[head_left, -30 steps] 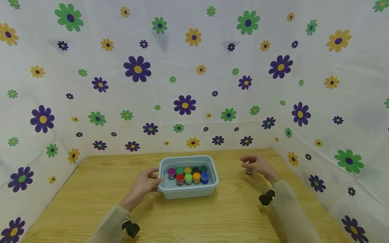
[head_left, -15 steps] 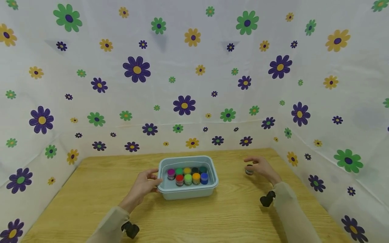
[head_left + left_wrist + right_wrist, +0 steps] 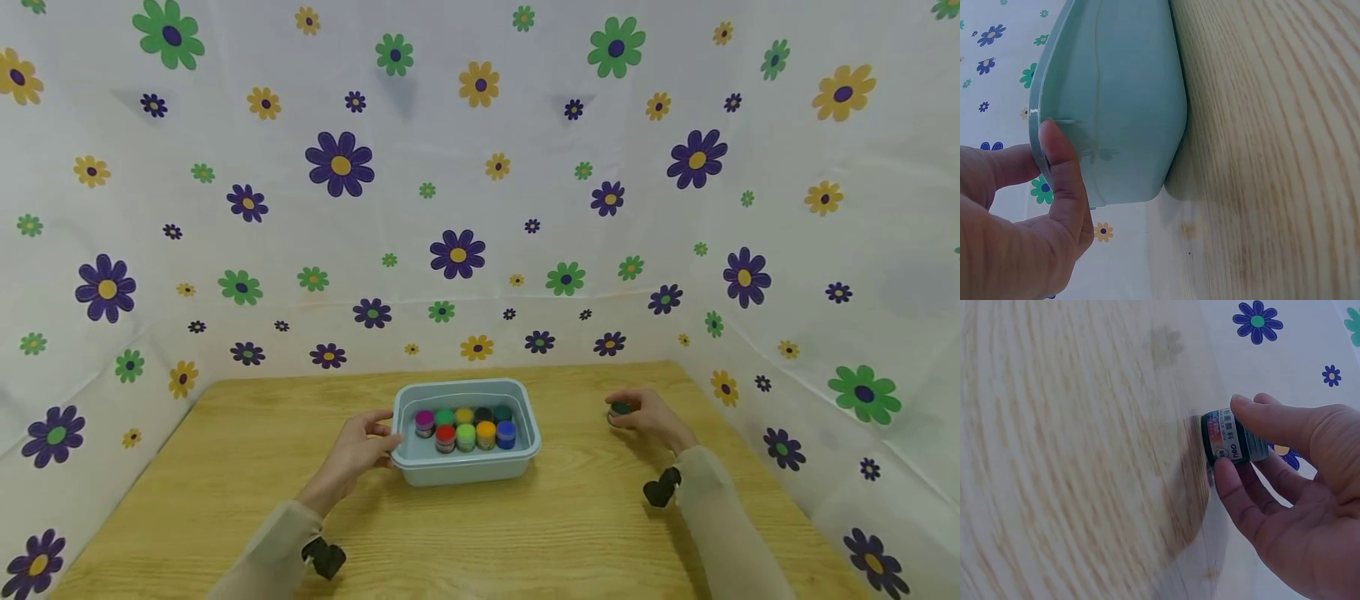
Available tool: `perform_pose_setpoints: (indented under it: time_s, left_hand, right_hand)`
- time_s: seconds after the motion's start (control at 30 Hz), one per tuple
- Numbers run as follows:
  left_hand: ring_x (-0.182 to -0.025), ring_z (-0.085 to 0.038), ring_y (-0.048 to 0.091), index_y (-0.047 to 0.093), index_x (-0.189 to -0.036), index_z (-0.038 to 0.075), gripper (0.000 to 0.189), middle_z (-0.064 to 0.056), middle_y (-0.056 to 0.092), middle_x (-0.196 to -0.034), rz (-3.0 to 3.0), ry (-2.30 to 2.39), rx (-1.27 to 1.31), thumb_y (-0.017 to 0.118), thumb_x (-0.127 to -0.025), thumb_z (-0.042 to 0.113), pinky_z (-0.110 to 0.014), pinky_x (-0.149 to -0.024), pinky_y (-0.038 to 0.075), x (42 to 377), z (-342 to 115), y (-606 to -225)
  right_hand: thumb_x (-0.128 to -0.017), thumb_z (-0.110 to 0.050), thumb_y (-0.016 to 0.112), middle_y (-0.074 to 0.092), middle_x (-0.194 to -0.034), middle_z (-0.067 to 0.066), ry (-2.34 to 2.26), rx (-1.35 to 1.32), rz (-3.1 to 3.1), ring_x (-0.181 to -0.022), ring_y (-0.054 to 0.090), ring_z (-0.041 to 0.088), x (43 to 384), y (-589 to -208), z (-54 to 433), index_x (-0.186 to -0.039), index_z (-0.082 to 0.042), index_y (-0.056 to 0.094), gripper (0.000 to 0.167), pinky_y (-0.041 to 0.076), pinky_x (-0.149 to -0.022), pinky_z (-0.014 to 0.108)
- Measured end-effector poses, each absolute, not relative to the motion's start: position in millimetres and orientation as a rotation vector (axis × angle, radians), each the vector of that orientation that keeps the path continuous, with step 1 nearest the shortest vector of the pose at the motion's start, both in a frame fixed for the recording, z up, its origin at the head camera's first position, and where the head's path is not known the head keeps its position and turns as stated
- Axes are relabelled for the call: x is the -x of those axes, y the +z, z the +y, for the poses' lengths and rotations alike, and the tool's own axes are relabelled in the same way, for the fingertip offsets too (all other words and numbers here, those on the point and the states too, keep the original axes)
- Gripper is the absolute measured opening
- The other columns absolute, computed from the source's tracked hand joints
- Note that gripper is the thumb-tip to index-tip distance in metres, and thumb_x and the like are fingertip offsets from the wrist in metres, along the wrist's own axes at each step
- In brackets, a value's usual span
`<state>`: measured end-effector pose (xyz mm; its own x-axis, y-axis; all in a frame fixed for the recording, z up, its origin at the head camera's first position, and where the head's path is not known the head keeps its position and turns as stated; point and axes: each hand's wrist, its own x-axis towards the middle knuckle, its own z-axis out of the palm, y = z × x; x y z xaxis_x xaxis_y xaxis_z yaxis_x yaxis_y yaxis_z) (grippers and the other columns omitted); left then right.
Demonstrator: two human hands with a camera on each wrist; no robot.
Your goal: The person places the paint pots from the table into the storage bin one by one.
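Note:
My left hand (image 3: 357,452) pinches the left rim of a pale blue plastic tub (image 3: 468,473), thumb on one side and fingers on the other, as the left wrist view shows. Inside the tub stand several small paint jars with coloured lids, among them a purple jar (image 3: 424,422), a red jar (image 3: 446,438) and a blue jar (image 3: 506,434). Over on the right of the table, my right hand (image 3: 647,414) grips a dark green paint jar (image 3: 1225,436) between thumb and fingers. Its white label faces the right wrist camera, and its base is right at the wooden surface.
The light wooden table (image 3: 480,542) runs back to a white flowered cloth (image 3: 480,200) that hangs behind and along both sides. Bare wood lies between the tub and my right hand. Each wrist carries a small black camera.
My right hand has come down and closed its thumb and fingers round the dark green jar, which stood free beneath it before. The left hand and the tub keep their place.

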<state>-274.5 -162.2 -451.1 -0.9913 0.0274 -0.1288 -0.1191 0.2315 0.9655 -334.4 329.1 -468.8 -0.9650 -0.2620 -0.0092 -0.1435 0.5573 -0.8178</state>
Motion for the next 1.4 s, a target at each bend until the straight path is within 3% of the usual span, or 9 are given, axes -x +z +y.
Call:
perform_pose_setpoints:
  time_s: [0.27,0.5,0.83,1.17,1.4]
  left_hand:
    - [-0.073,-0.017,0.061,0.049,-0.14,-0.001,0.052,-0.015,0.053,-0.104,2.372,1.89,0.062,0.065,-0.091,0.001,-0.031,-0.062,0.059,275.6,-160.2,-449.2]
    - [-0.072,-0.017,0.061,0.048,-0.14,-0.002,0.052,-0.016,0.054,-0.104,2.38,1.88,0.074,0.065,-0.091,0.0,-0.032,-0.06,0.059,273.1,-159.7,-447.2]
    - [-0.071,-0.017,0.061,0.048,-0.14,-0.003,0.052,-0.016,0.053,-0.103,2.379,1.883,0.067,0.064,-0.091,-0.001,-0.031,-0.059,0.059,274.2,-161.0,-444.6]
    - [-0.072,-0.018,0.061,0.048,-0.139,-0.004,0.051,-0.016,0.054,-0.101,2.383,1.885,0.049,0.064,-0.091,-0.001,-0.033,-0.06,0.059,273.3,-162.2,-443.2]
    - [-0.072,-0.018,0.06,0.049,-0.139,-0.004,0.05,-0.015,0.053,-0.1,2.384,1.888,0.052,0.064,-0.091,-0.002,-0.034,-0.06,0.059,271.5,-162.8,-445.7]
  right_hand:
    - [-0.091,-0.012,0.07,0.05,-0.136,0.031,-1.347,0.286,2.675,-0.116,0.057,0.037,335.7,-466.0,331.1,-0.136,0.009,0.049,0.054,0.055,-0.091,0.037]
    - [-0.089,-0.019,0.074,0.056,-0.131,0.025,-1.311,0.213,2.713,-0.106,0.061,0.026,335.3,-466.3,325.8,-0.133,0.004,0.055,0.053,0.054,-0.089,0.036]
    - [-0.086,-0.022,0.077,0.053,-0.136,0.025,-1.388,0.236,2.626,-0.106,0.062,0.023,337.8,-459.0,315.6,-0.133,0.003,0.055,0.057,0.056,-0.089,0.034]
    - [-0.085,-0.023,0.078,0.064,-0.119,0.016,-1.43,0.314,2.528,-0.1,0.064,0.02,338.7,-452.2,294.7,-0.128,0.005,0.058,0.056,0.056,-0.091,0.035]
    - [-0.088,-0.02,0.074,0.06,-0.127,0.027,-1.531,0.394,2.372,-0.1,0.066,0.018,339.9,-456.0,278.0,-0.129,0.005,0.056,0.051,0.055,-0.094,0.04]
